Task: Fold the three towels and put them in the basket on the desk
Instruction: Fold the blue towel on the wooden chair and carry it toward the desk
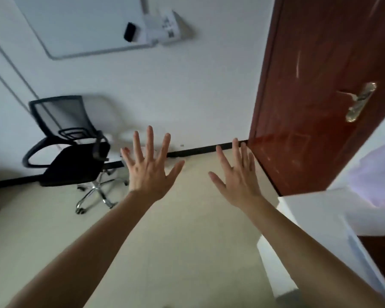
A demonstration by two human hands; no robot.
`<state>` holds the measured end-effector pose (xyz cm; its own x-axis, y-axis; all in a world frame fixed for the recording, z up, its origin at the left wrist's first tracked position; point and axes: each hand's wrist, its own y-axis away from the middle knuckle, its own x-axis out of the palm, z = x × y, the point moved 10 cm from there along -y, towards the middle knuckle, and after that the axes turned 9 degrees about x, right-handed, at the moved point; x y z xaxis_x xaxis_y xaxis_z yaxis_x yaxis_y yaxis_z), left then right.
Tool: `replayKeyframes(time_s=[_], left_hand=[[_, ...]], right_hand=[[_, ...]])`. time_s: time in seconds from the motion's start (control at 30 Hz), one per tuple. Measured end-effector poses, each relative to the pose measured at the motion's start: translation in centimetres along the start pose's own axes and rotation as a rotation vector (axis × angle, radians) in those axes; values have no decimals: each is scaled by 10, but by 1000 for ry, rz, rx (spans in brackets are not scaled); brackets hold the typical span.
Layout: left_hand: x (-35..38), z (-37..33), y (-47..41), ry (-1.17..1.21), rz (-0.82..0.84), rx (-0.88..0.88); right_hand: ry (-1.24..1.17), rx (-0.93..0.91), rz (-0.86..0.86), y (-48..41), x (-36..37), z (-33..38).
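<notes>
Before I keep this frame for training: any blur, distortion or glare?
Head view: tilted and wide-angle, so the door leans; soft blur overall, worst on the pinkish shape at right; left hand and right hand clearer; faint sheen on the door; chair casts a soft shadow.

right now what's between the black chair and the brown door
Head view: only the left hand and right hand, held open, against bare wall and floor.

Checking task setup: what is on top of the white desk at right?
A blurred pale pink cloth seems to lie on the desk, cut off by the frame edge; anything under it is hidden.
</notes>
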<state>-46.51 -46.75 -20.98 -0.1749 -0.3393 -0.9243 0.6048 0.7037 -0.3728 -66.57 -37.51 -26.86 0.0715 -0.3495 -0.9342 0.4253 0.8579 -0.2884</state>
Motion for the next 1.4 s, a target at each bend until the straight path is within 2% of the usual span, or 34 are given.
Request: replayKeyframes(time_s=[0.1, 0.2, 0.3, 0.5, 0.73, 1.0, 1.2, 1.4], left_hand=[[-18, 97, 39, -52, 7, -143], [-50, 216, 104, -104, -12, -301], [-70, 312, 163, -155, 11, -386], [-125, 534, 326, -230, 48, -632], [-173, 710, 442, -257, 73, -828], [-162, 887, 483, -278, 63, -954], [-128, 1055, 471, -301, 100, -1034], [-119, 1203, 459, -323, 107, -1089]], right_hand=[[-15, -137, 5, -11, 8, 101], [-18, -287, 26, -8, 21, 237], [-57, -369, 35, 0, 33, 349], [-97, -607, 29, 43, 66, 628], [-137, -793, 52, 80, 91, 865], [-232, -945, 54, 79, 147, 1076], [-272, -1014, 96, 17, 214, 1251], [-259, -1084, 112, -47, 244, 1405]])
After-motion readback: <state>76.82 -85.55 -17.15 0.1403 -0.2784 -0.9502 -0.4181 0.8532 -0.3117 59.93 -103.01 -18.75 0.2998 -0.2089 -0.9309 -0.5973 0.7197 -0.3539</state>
